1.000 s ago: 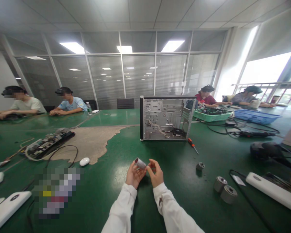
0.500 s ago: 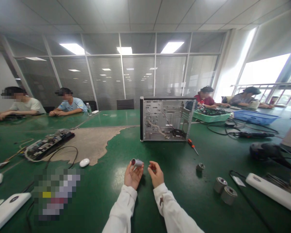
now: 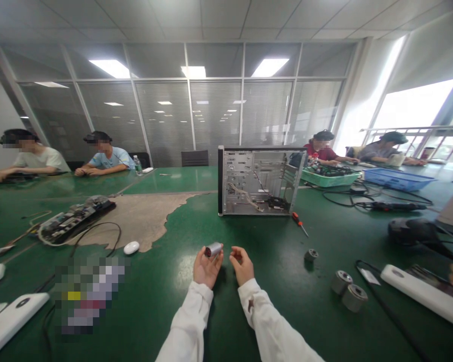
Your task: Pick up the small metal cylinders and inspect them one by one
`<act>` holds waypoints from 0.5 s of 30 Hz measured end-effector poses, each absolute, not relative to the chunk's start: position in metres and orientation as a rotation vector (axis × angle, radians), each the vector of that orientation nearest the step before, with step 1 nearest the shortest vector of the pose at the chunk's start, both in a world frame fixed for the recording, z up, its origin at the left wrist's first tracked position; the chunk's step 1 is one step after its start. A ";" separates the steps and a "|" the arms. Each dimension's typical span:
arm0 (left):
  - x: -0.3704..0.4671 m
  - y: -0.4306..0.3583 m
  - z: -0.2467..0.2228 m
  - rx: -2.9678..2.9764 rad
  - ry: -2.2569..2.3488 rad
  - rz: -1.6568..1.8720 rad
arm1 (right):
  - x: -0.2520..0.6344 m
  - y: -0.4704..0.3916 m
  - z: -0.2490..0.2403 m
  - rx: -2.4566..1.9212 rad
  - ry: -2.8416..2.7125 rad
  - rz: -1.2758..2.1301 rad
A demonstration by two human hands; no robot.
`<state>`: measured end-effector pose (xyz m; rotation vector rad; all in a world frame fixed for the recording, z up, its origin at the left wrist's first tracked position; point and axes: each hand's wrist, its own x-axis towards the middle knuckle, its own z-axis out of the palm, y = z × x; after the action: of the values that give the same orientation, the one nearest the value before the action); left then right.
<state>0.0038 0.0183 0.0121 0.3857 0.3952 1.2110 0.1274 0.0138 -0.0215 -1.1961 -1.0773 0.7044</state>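
Note:
A small silver metal cylinder [image 3: 213, 250], with a dark reddish open end, lies tilted across the fingers of my left hand [image 3: 207, 269]. Thumb and fingers hold it from both sides, palm up, just above the green table. Close by on the right is my right hand [image 3: 243, 265], apart from the cylinder. Its fingers are curled in towards the thumb; whether anything small sits between them is hidden. Further right, a small metal ring-shaped part [image 3: 311, 255] and two larger metal cylinders [image 3: 354, 298] stand on the table.
An open computer case [image 3: 260, 182] stands ahead, with a red-handled screwdriver [image 3: 299, 224] beside it. Leftward are a white mouse-like object [image 3: 131, 248] and a circuit board assembly [image 3: 79, 216]. A white power strip [image 3: 419, 289] and a green basket [image 3: 330, 178] are rightward. Several people sit around the table.
The view has shifted slightly. My left hand still holds the metal cylinder, turned a little, and my right hand stays curled beside it.

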 end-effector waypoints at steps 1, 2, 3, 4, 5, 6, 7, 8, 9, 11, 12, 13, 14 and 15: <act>0.004 0.018 0.012 0.378 0.393 1.208 | 0.127 0.013 -0.021 -1.194 -1.076 0.707; 0.003 0.018 0.011 0.369 0.388 1.204 | 0.127 0.013 -0.021 -1.192 -1.075 0.711; 0.003 0.018 0.011 0.358 0.383 1.199 | 0.127 0.013 -0.021 -1.191 -1.075 0.715; 0.003 0.018 0.010 0.350 0.378 1.193 | 0.127 0.013 -0.021 -1.189 -1.076 0.719; 0.003 0.019 0.010 0.344 0.377 1.188 | 0.127 0.013 -0.021 -1.189 -1.078 0.721; 0.003 0.019 0.009 0.343 0.381 1.187 | 0.127 0.013 -0.022 -1.189 -1.079 0.724; 0.003 0.019 0.008 0.347 0.391 1.193 | 0.128 0.013 -0.022 -1.192 -1.077 0.725; 0.004 0.019 0.007 0.360 0.407 1.208 | 0.128 0.014 -0.022 -1.195 -1.073 0.729; 0.005 0.020 0.006 0.383 0.431 1.230 | 0.128 0.014 -0.023 -1.198 -1.064 0.733; 0.008 0.020 0.004 0.460 0.499 1.278 | 0.128 0.015 -0.023 -1.198 -1.049 0.749; 0.010 0.021 0.003 0.515 0.541 1.299 | 0.128 0.016 -0.024 -1.196 -1.046 0.758; 0.012 0.021 0.001 0.578 0.590 1.317 | 0.127 0.016 -0.024 -1.192 -1.046 0.766; 0.014 0.022 0.000 0.653 0.643 1.330 | 0.127 0.016 -0.024 -1.187 -1.051 0.775; 0.015 0.022 -0.002 0.747 0.698 1.341 | 0.127 0.016 -0.024 -1.184 -1.050 0.777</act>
<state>0.0154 0.0219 -0.0017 0.7466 0.6982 1.3407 0.1267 0.0157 -0.0238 -1.1839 -1.0502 0.7771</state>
